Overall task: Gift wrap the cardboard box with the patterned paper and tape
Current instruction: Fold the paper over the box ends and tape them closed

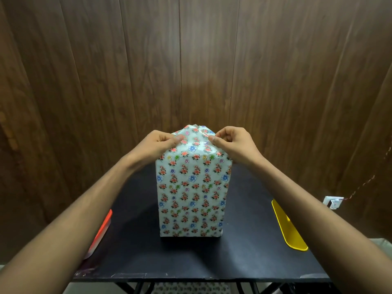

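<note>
Both hands pinching floral paper [192,194] atop upright box, no legible writing

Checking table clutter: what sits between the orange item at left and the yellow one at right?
Head view: only the upright floral-wrapped box stands between the orange-edged item and yellow plastic piece.

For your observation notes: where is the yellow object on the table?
In the head view, the yellow object lies at the black table's right edge, right of the wrapped box, beneath the right forearm.
</note>
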